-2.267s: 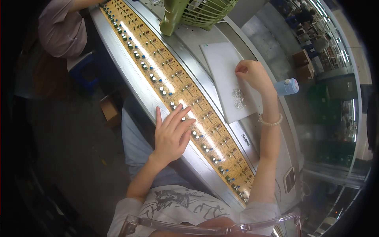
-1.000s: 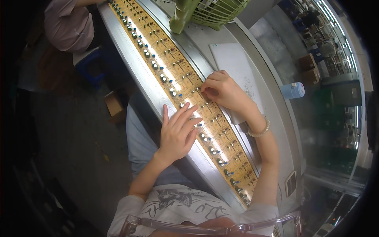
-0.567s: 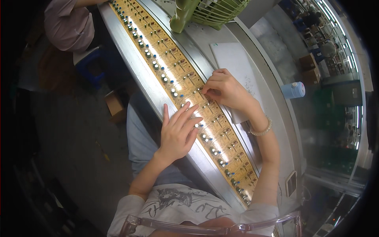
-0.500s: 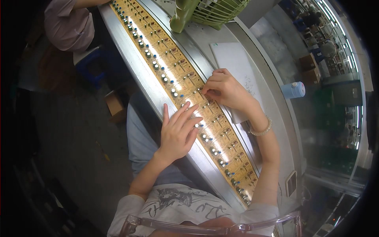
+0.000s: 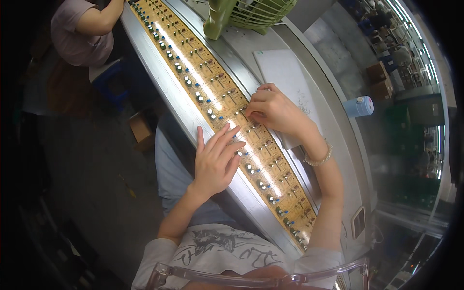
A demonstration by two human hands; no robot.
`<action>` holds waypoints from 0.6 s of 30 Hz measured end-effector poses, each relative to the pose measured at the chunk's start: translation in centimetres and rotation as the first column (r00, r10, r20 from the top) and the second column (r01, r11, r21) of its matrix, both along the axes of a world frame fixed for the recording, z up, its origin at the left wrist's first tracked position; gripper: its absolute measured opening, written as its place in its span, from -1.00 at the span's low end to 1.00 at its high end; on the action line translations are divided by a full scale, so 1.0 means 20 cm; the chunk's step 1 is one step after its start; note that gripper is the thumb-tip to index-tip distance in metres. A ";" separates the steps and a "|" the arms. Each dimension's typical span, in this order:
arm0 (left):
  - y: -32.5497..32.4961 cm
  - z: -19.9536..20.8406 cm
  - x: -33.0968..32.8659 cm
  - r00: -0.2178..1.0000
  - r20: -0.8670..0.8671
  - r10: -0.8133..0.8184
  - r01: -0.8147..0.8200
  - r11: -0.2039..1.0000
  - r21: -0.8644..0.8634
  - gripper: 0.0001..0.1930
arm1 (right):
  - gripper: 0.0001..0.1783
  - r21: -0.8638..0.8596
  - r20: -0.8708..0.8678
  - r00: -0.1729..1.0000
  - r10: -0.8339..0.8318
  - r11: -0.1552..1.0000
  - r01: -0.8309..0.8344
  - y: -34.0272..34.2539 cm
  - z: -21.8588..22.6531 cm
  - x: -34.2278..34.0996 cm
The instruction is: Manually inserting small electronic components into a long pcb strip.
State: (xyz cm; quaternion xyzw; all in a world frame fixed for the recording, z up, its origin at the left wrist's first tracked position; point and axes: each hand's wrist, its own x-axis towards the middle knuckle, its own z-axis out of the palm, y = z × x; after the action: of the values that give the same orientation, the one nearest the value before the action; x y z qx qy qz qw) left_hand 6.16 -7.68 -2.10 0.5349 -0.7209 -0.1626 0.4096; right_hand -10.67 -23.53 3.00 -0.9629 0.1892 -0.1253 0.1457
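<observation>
A long row of tan circuit boards (image 5: 224,103) runs diagonally in a metal rail, set with white-topped capacitors, small blue parts and other little components. My left hand (image 5: 215,163) lies over the boards' near side, fingers spread and stretched out, gripping nothing. At the boards' far side my right hand (image 5: 274,110) is closed in a pinch, fingertips down at the board surface. Whatever is between those fingertips is hidden or too small to name. Beside the right hand lies a white flat sheet or tray (image 5: 278,67) with tiny dark pieces scattered on it.
A green fan (image 5: 256,13) stands at the far end of the bench. To the right are a light blue bottle (image 5: 358,107) and a phone-like device (image 5: 358,223). Another person's arm (image 5: 99,21) reaches toward the boards at upper left. A cardboard box (image 5: 140,129) sits below, left.
The other person's forearm at upper left has come further into view. My hands hold nearly the same places, the right still pinched at the board; the whole view has shifted slightly.
</observation>
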 end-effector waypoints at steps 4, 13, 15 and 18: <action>0.00 0.00 0.00 1.000 -0.009 0.001 -0.001 1.000 -0.002 -0.76 | -0.86 -0.022 -0.001 0.999 0.032 0.999 -0.032 0.00 0.02 -0.01; 0.00 -0.02 0.00 1.000 -0.023 0.006 -0.006 1.000 -0.013 -0.76 | -0.80 -0.200 0.104 0.972 -0.213 0.952 0.230 -0.09 0.27 -0.19; 0.00 -0.02 0.00 1.000 -0.029 -0.002 0.001 1.000 -0.016 -0.76 | -0.86 -0.120 0.015 0.847 -0.531 0.840 0.529 -0.11 0.29 -0.27; -0.01 -0.03 0.00 1.000 -0.006 -0.003 0.003 1.000 -0.022 -0.76 | -0.88 -0.122 -0.107 0.764 -0.636 0.771 0.625 -0.15 0.27 -0.36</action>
State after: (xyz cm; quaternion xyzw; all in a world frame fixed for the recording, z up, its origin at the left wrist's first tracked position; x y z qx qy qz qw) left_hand 6.24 -7.79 -2.65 0.5289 -0.7221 -0.1569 0.4175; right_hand -17.86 -26.48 8.37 -0.8546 0.5066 -0.1057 0.0429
